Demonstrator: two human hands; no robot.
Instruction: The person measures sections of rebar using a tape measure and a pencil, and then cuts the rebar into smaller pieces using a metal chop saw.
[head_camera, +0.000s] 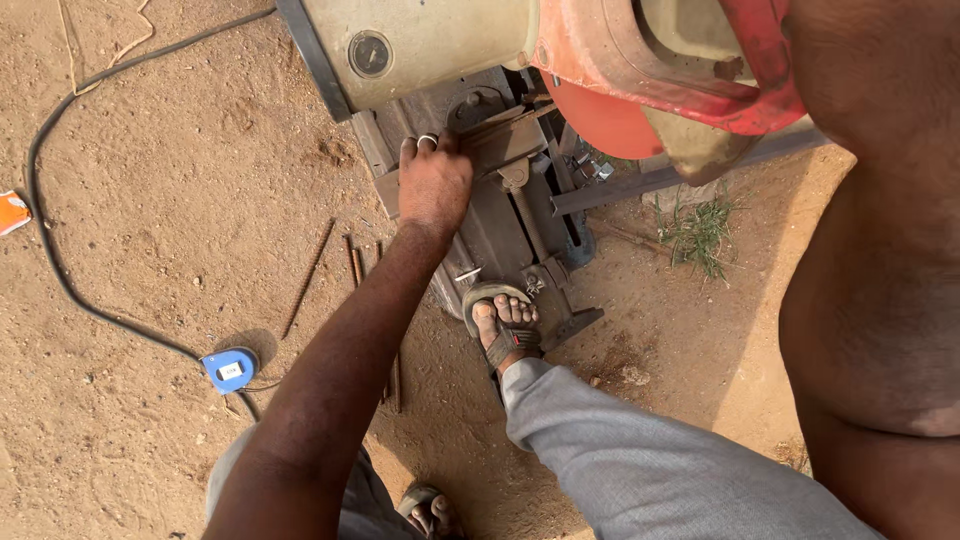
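The left hand (433, 180), a ring on one finger, rests palm down on the vise clamp (505, 140) of a chop saw, its fingers curled over the clamp's near edge in a closed press rather than a full wrap around anything. The clamp sits on the saw's dark steel base (500, 235), which stands on sandy ground (180, 200).

The right hand is not visible; only the bare right arm (880, 280) fills the right side of the view, so its grip cannot be told.

Above the clamp hang the cream motor housing (440, 40) and the red blade guard (650, 60), with the orange cutting disc (600, 125) showing below the guard. A dark steel bar (650, 180) runs out from the vise toward the right, passing beneath the disc.

A foot in a sandal (503, 325) is planted on the near end of the base, the grey trouser leg (640, 460) leading back toward the camera. The other sandalled foot (430, 510) stands on the sand at the bottom edge.

Left of the base, several thin rusty rods (310, 275) lie on the ground. Farther left, a blue tape measure (230, 369) lies beside a black cable (50, 250) that curves across the sand. A tuft of grass (700, 230) grows to the right of the saw.
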